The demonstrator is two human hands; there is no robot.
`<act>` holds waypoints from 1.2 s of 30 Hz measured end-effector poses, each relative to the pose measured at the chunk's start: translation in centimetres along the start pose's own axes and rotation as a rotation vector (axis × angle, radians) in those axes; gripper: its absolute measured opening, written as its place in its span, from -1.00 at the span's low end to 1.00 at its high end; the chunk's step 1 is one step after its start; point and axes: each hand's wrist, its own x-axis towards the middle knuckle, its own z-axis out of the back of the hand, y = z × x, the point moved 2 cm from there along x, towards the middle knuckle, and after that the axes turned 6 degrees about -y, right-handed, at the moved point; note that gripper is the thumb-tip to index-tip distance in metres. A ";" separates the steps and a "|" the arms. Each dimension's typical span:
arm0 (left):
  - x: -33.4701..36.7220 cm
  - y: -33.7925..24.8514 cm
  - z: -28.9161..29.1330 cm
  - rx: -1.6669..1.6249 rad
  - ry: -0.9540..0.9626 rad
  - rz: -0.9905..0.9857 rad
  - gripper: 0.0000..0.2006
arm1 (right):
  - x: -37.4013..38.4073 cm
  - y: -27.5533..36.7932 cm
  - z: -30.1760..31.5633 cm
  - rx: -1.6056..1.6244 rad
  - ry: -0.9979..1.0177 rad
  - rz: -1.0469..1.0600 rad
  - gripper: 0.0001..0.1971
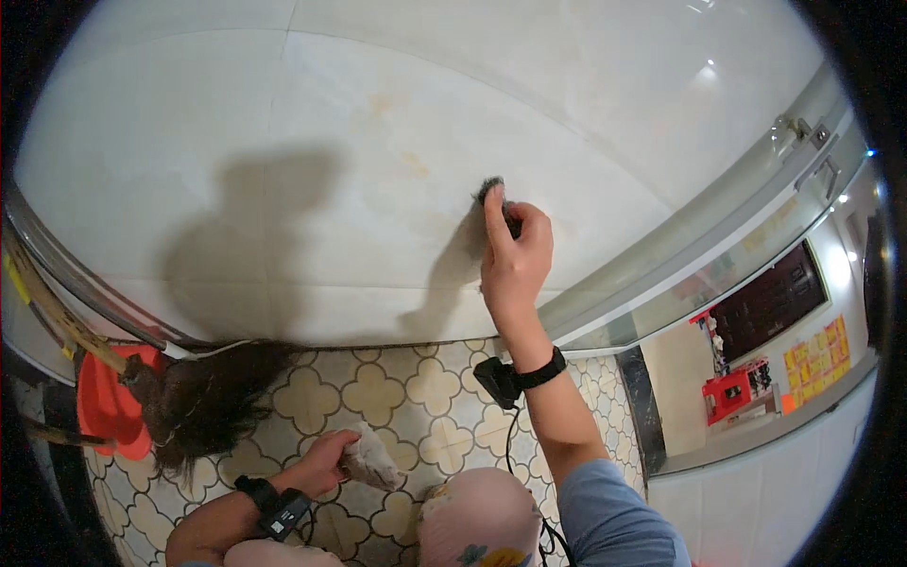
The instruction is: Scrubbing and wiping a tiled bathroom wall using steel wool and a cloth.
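My right hand (518,250) reaches up to the white tiled wall (378,189), its fingers closed around a dark steel wool scrubber (492,187) that touches the tile. Faint yellowish-brown stains (413,163) mark the wall to the left of that hand. Low in front of me, my left hand (329,460) is closed on a crumpled whitish cloth (374,457), which hangs above the patterned floor. Both wrists carry a black strap with a small device.
At the left, a dark-bristled broom (203,402) leans beside a red dustpan (99,402). A white cable (222,350) runs along the wall's foot. A glass sliding door with a pale frame (680,274) stands at the right. My knee (482,515) is close below.
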 end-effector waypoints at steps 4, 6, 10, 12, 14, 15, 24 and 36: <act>-0.7 -0.2 0.0 0.336 0.101 -0.420 -0.81 | -4.0 -2.4 1.0 -0.090 0.147 0.044 -0.49; 0.1 -0.3 0.0 0.179 0.068 -0.231 -0.81 | -4.6 -2.9 1.2 -0.089 0.152 0.063 -0.48; 0.1 -0.3 -0.9 0.001 0.071 0.021 -0.82 | -1.0 -1.6 0.5 -0.020 0.080 0.126 -0.46; 0.5 0.1 0.2 0.053 0.117 -0.024 -0.79 | 2.0 0.3 -0.1 0.007 0.040 0.130 -0.46; -0.3 0.0 0.1 0.102 0.171 -0.075 -0.72 | 3.0 1.4 -0.2 0.031 -0.014 0.129 -0.46; -2.0 -1.1 -0.9 0.338 0.151 -0.274 -0.72 | 2.8 1.2 -0.1 0.028 -0.016 0.136 -0.46; 0.4 0.2 0.6 -0.054 0.080 0.016 -0.69 | 1.7 2.1 0.0 0.006 0.087 0.177 -0.48; -2.9 -1.6 -1.7 0.106 0.047 -0.124 -0.78 | 1.9 1.3 0.5 -0.055 0.103 0.195 -0.48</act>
